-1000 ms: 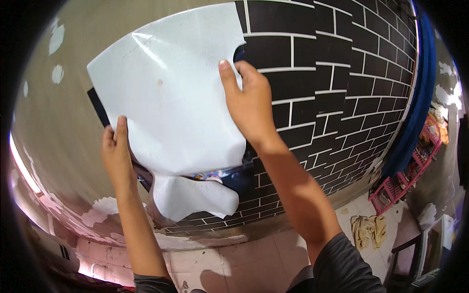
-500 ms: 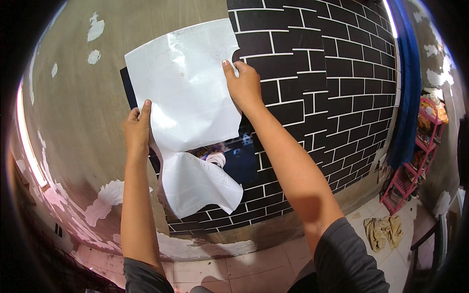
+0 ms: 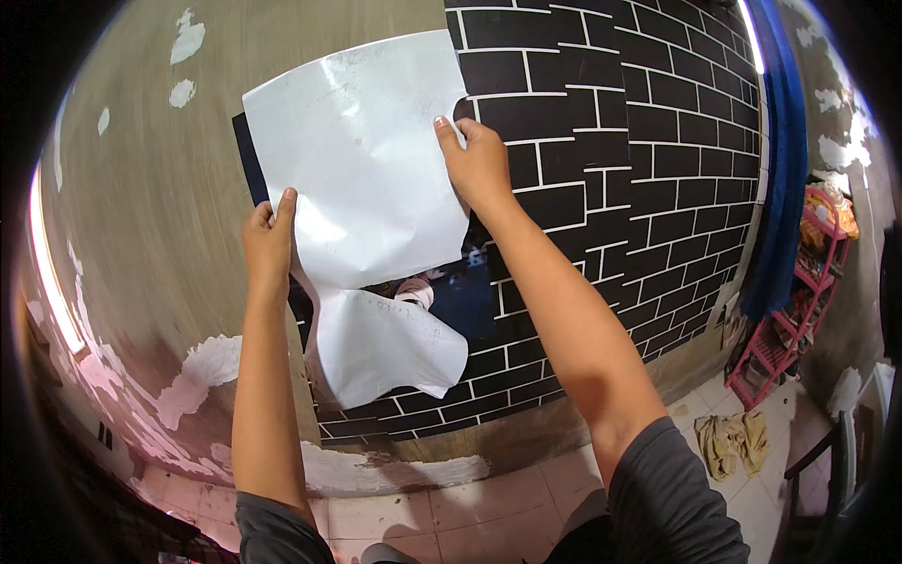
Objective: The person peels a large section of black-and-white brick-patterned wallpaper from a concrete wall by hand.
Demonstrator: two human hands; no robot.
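In front of the wall I hold a large white glossy sheet, creased and partly folded. My left hand grips its left edge with the thumb on the near face and the fingers behind. At the upper right edge, my right hand pinches it in the same way, beside a small notch. Below the hands the sheet bends, and its lower part curls outward. Behind it shows a dark blue printed sheet with a pale figure on it; most of that print is covered.
Black brick-pattern wall covering with white lines spreads to the right. Bare plaster wall with white patches lies left. A blue curtain, a pink rack, a crumpled tan cloth and a dark chair are at right.
Both hands have shifted slightly right along with the white sheet. The sheet's folded lower part sits a little higher in the view. Both grips stay the same.
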